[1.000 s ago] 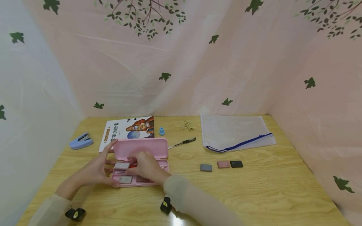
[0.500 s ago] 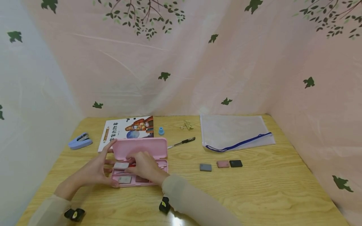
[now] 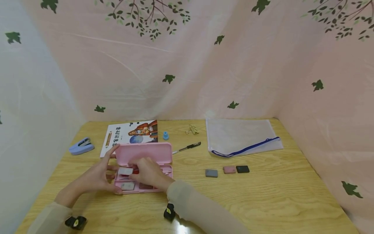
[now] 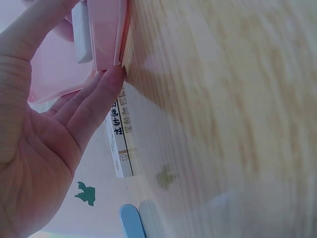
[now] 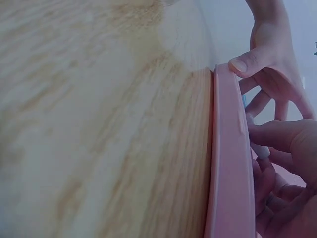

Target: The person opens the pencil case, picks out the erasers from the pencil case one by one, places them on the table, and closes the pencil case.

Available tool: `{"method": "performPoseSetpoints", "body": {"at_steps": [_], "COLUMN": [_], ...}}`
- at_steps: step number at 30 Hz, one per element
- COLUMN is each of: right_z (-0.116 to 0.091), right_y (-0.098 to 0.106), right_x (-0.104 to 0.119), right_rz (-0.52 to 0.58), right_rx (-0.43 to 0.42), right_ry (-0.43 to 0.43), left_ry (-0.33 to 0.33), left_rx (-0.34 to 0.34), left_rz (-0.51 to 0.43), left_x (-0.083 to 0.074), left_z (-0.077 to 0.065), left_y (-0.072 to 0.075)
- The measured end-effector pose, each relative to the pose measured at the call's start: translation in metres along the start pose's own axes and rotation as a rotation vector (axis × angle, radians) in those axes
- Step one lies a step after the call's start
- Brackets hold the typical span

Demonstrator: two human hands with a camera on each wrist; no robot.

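A pink pencil case [image 3: 157, 153] lies with its lid raised. My left hand [image 3: 94, 177] grips its left end, the thumb at the front corner and the fingers spread along the side and lid. Inside the case, my right hand [image 3: 150, 173] pinches a small white rectangular block [image 3: 125, 171], tilted above the left end of the back compartment. In the right wrist view, the thumb and fingertips close on this block [image 5: 260, 150]. Something red [image 3: 136, 171] shows beside these fingers. A second pale block [image 3: 128, 186] and a dark reddish one [image 3: 145, 186] lie in the front compartment.
Grey [image 3: 211, 173], pink [image 3: 229, 169] and black [image 3: 243, 169] small blocks lie to the right. Behind are a zip pouch [image 3: 241, 135], pen [image 3: 187, 147], binder clip [image 3: 193, 129], blue conical piece [image 3: 166, 136] and booklet [image 3: 122, 133]. A blue stapler [image 3: 81, 146] stands far left.
Both hands keep their places on the case and the white block. Only the head view has drifted slightly, moving everything a little to the left in the picture.
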State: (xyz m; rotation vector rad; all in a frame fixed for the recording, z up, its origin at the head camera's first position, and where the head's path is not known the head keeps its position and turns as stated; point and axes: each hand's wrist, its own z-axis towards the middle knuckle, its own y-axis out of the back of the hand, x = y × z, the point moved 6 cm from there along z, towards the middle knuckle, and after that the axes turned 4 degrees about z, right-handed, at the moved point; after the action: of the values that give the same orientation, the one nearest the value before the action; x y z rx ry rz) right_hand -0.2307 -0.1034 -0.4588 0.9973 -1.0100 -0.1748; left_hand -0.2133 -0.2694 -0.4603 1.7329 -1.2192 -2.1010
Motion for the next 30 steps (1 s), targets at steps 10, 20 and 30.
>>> {"method": "performPoseSetpoints", "body": {"at_steps": [10,20,30], "right_z": [-0.009,-0.037,-0.086], "right_y": [0.013,0.047,0.104], "right_x": [-0.007,-0.031,-0.065], "right_rz": [0.095,0.366,0.362], "right_rx": [0.065,0.099,0.064], "right_ry": [-0.001,-0.073,-0.06], "left_ry": [0.0,0.01,0.02], "left_rx": [0.002,0.0,0.001], "left_rz": [-0.009,0.003,0.02], "left_x": [0.0,-0.001,-0.001], "left_z": [0.0,0.0,0.001], "left_y": [0.0,0.001,0.001]}}
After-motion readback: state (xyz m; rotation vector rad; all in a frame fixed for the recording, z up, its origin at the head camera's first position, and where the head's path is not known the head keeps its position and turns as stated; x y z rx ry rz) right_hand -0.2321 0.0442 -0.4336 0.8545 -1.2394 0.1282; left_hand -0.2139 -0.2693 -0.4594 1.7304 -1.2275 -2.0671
